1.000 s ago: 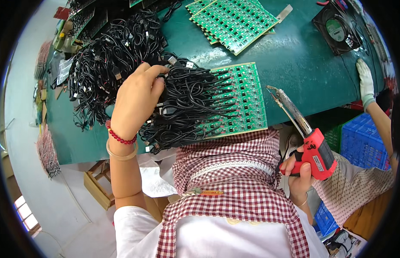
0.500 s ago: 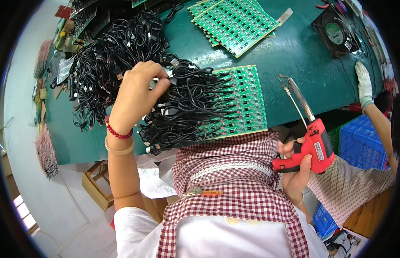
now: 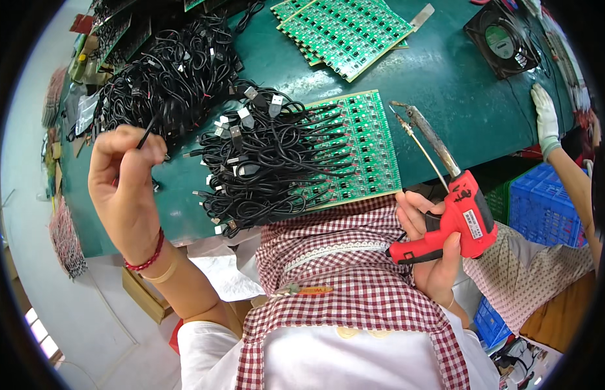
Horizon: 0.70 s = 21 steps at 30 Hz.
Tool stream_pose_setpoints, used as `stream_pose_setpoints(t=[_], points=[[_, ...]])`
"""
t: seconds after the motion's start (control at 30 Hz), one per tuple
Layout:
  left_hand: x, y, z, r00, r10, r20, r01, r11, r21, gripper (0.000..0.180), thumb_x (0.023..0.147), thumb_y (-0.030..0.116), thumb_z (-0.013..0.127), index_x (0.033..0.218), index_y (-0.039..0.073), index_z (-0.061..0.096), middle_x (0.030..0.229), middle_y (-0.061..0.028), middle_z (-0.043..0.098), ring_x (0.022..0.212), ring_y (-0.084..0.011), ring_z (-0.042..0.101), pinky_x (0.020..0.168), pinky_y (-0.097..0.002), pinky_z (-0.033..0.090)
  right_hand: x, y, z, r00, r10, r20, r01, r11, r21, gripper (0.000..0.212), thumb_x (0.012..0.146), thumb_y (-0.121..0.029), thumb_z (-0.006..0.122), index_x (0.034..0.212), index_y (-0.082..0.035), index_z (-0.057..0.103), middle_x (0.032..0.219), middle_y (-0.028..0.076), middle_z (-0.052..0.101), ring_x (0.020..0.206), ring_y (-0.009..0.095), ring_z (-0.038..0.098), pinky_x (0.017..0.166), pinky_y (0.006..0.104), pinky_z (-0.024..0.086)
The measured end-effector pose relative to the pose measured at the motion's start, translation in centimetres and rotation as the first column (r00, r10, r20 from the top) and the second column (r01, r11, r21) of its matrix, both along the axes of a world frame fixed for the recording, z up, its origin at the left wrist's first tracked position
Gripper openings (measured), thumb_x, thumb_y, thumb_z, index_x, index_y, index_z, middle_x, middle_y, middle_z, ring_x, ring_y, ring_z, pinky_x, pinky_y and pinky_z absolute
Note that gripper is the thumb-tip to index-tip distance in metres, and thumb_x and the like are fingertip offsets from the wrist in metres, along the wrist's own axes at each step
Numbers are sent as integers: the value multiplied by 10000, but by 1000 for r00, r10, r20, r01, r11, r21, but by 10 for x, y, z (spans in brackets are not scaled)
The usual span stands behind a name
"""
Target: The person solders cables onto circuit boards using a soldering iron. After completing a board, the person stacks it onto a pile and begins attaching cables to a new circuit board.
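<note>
My left hand (image 3: 126, 182) is closed in a pinch on a black USB cable (image 3: 146, 133), beside a big heap of black cables (image 3: 163, 84). My right hand (image 3: 439, 263) grips a red and black soldering gun (image 3: 470, 218), its hot tip and wire feed tube pointing up and to the left. Between the hands lies a green circuit board panel (image 3: 367, 146) with rows of small parts. Black USB cables (image 3: 263, 156) run from its rows leftward in a tangled bundle, their metal plugs at the left end.
A stack of green circuit panels (image 3: 348, 36) lies at the far side of the green table (image 3: 439, 84). A black fan (image 3: 501, 40) stands at the far right. Near it rests a co-worker's gloved hand (image 3: 546, 120). Blue crates (image 3: 543, 201) stand at the right below the table.
My left hand has moved left from the cable bundle on the panel to the heap and now pinches a cable. The soldering gun has shifted slightly left.
</note>
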State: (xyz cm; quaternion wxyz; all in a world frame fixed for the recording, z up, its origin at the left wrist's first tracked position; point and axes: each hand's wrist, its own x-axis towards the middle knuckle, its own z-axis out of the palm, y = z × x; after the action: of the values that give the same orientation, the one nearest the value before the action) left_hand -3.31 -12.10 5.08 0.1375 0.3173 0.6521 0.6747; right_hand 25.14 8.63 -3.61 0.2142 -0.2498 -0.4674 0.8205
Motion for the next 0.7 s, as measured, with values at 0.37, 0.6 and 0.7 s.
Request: stream_pose_setpoints(t=[0.37,0.6,0.7], points=[[34,8,0,923,169,347,-253,944,213,134,866,18,567,989,36,617,843,-1,472,770,-135,435,652,-260,386,-17,3,2,1000,-5,20,5,1000,26,509,964,-484,382,1212,-41,352,1312,290,435,1276,414,410,1087,492,316],[97,91,-56,951,-170,-257,26,875,-483,287,748,-72,563,989,42,667,693,-59,419,572,-143,441,519,-263,353,-14,13,4,998,-45,40,46,999,-27,509,936,-459,473,1205,-33,397,1309,268,449,1255,395,442,1068,487,339],[96,98,-75,970,-136,-202,16,864,-503,265,752,-83,544,967,25,657,708,-79,448,567,-176,466,526,-278,378,-11,17,5,995,-87,54,84,995,52,507,951,-465,432,1198,-24,397,1296,288,457,1241,414,451,1053,483,365]])
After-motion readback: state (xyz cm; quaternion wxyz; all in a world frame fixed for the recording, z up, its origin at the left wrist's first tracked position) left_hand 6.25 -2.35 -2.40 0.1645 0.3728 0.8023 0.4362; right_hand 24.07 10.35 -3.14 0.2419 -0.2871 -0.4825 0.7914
